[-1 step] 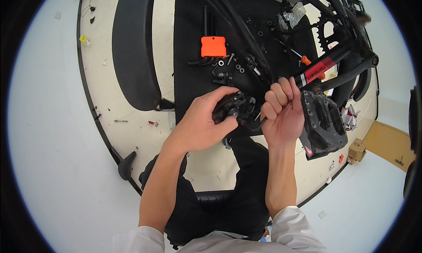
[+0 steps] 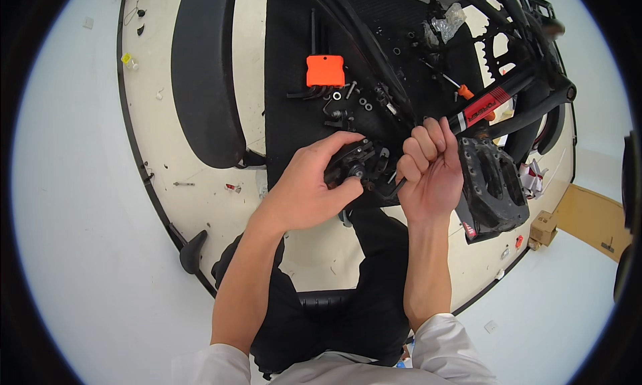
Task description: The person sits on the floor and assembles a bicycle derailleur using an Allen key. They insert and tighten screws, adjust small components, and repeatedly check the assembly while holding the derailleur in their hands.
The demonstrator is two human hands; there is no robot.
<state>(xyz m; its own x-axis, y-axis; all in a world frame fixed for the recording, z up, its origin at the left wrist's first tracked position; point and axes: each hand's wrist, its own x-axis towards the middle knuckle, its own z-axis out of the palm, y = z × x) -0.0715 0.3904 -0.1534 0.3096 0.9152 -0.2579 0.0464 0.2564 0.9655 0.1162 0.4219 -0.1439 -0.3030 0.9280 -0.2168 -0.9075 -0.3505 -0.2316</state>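
My left hand curls its thumb and fingers around a black mechanical part, which looks like a bicycle brake caliper. Closed in a fist, my right hand grips a black hex key, whose bent end runs toward the caliper. Whether its tip sits in a bolt is too dark to tell. Beyond the caliper, a small black metal part lies on the black padded surface. An orange hex key holder is farther off, with a steel washer and several bolts nearby.
Over the right side stands a bicycle frame with a chainring; a black pedal is just right of my right hand. An orange-handled screwdriver and a clear plastic bag lie behind. At left is a long black cushion.
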